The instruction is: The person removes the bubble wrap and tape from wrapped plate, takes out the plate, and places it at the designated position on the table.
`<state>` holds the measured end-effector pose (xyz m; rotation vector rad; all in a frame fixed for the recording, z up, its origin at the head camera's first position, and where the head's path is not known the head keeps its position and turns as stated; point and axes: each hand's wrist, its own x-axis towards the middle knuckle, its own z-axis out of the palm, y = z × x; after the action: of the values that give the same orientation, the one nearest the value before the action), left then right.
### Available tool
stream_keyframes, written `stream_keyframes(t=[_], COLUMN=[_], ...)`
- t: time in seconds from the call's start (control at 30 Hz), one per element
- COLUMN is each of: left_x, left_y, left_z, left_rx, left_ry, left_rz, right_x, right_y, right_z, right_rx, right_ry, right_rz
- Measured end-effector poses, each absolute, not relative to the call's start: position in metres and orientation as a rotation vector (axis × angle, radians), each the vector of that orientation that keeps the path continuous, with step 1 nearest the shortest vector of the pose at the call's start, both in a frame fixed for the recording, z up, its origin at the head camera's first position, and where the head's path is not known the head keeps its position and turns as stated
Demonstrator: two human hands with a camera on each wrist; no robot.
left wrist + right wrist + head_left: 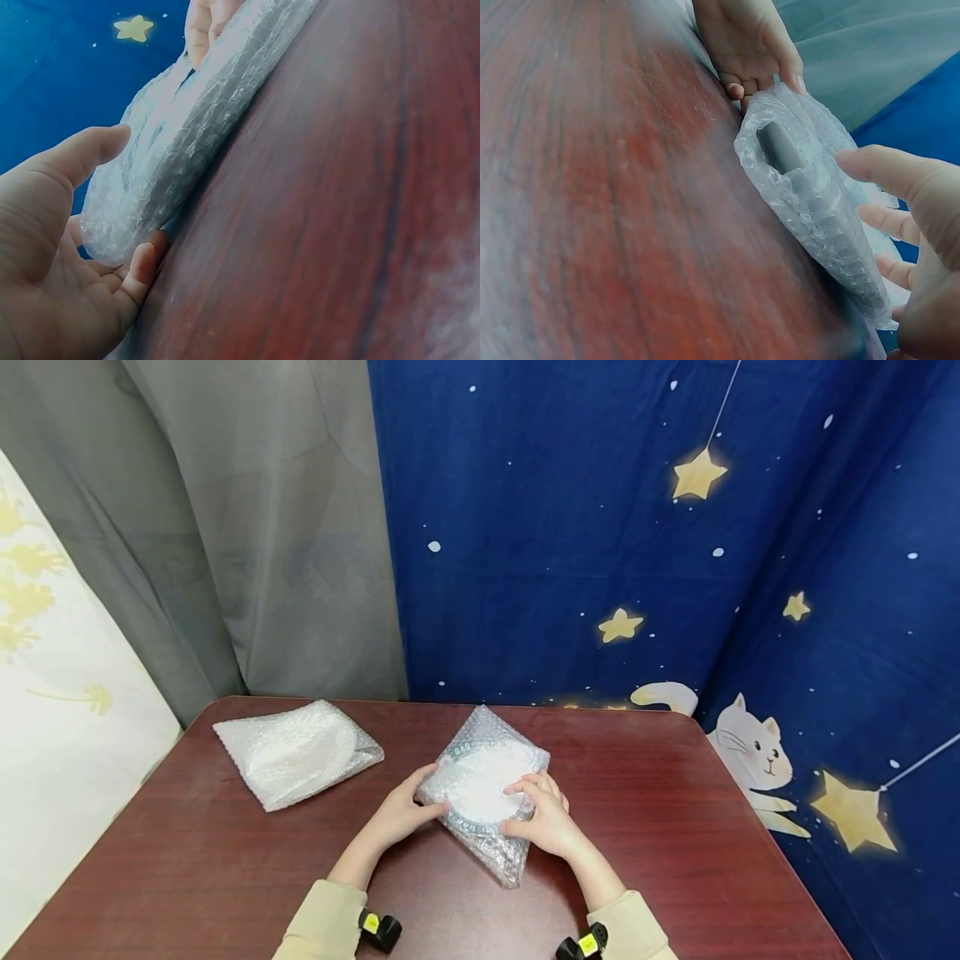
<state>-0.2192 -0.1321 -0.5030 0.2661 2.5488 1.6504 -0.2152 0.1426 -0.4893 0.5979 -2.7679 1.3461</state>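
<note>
A bubble-wrap bag [480, 860] lies cornerwise in front of me on the table. Through the plastic shows a round white disc [480, 785] with dark lettering along its rim, its middle washed out by glare. My left hand [401, 814] grips the bag's left corner, thumb over the top and fingers beneath the edge, as the left wrist view shows. On the right side, my right hand [551, 818] rests its spread fingertips and thumb on the bag's upper face. In the right wrist view, a grey edge [781, 148] shows through a gap in the bag's near side.
A second bubble-wrap bag [300, 756] with a round pale thing inside lies at the table's back left. The reddish-brown table [675, 827] ends at a grey curtain [300, 568] and a blue curtain [540, 568] with stars.
</note>
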Motion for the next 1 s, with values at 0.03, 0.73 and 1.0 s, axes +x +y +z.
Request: stream_keyframes(t=[0.03,0.73,1.0], left_x=[-0.219,-0.217,-0.221], left_y=[-0.132,-0.133,-0.135], left_z=[-0.503,-0.491,-0.494], left_rx=[0.264,0.273,0.211], left_ry=[2.551,2.740,2.762], left_rz=[1.650,1.517,1.524], right_x=[-0.214,-0.208,-0.208], right_y=[0.142,0.141,0.142], right_z=[-0.489,-0.484,-0.483], right_rx=[0.609,0.747,0.721], right_ry=[-2.777,-2.925,-2.900], right_rz=[1.342,1.091,1.187])
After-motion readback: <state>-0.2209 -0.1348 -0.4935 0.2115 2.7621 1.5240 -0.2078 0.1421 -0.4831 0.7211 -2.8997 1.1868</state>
